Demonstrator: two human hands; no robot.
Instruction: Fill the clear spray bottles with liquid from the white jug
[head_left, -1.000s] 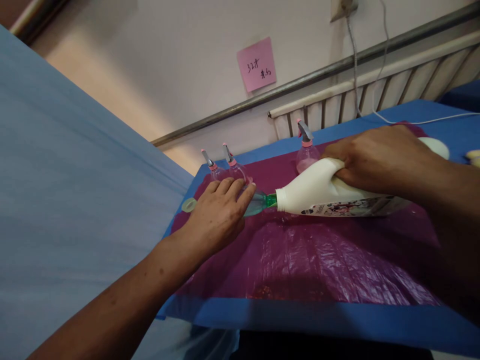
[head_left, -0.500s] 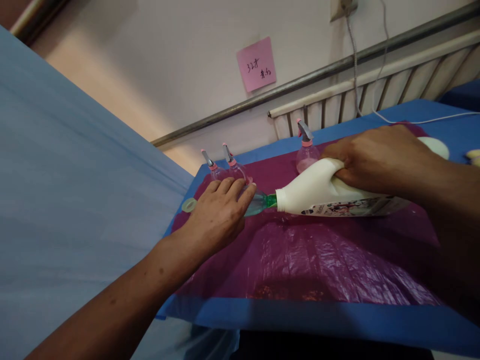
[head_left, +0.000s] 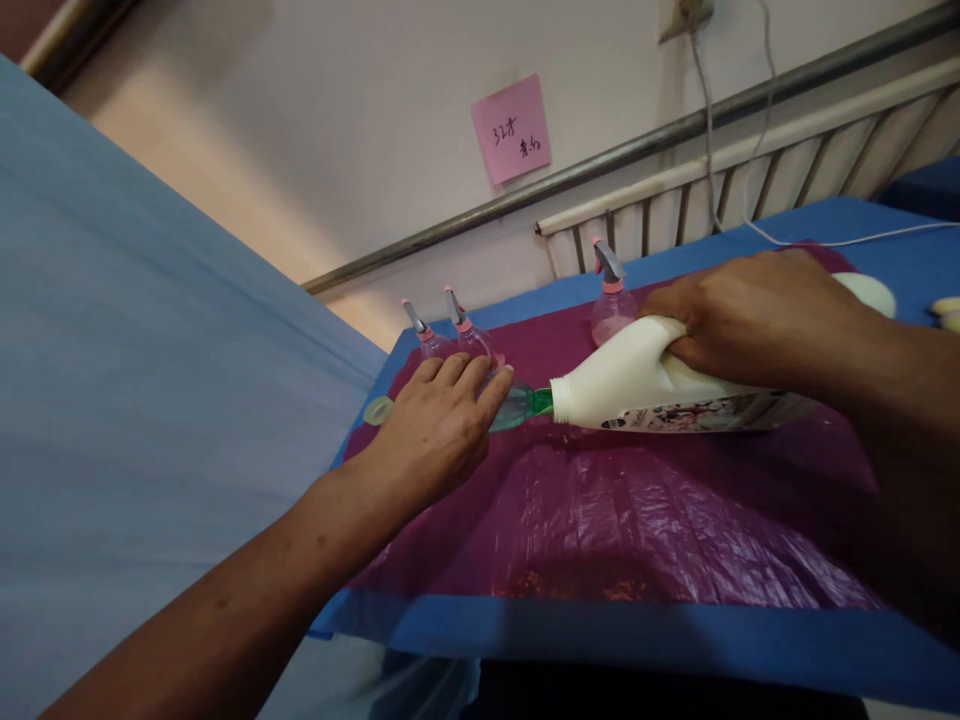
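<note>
My right hand [head_left: 742, 310] grips a big cream plastic jug [head_left: 622, 375] by its handle. The jug lies nearly on its side with its uncapped, threaded mouth pointing left, against a green translucent piece [head_left: 541, 402] that looks like a small funnel. That green piece sits at the neck of a clear bottle [head_left: 513, 408], around which my left hand [head_left: 442, 410] is closed. Most of the bottle is hidden behind the hand. Whether liquid is flowing cannot be made out.
Two spray bottles with pink collars, one here [head_left: 475, 345], stand behind my left hand; another spray bottle [head_left: 613, 312] is behind the jug. A pale green cap [head_left: 377, 410] rests at left. Purple plastic sheeting [head_left: 600, 520] covers the blue table [head_left: 637, 640]. A blue curtain [head_left: 150, 400] hangs left.
</note>
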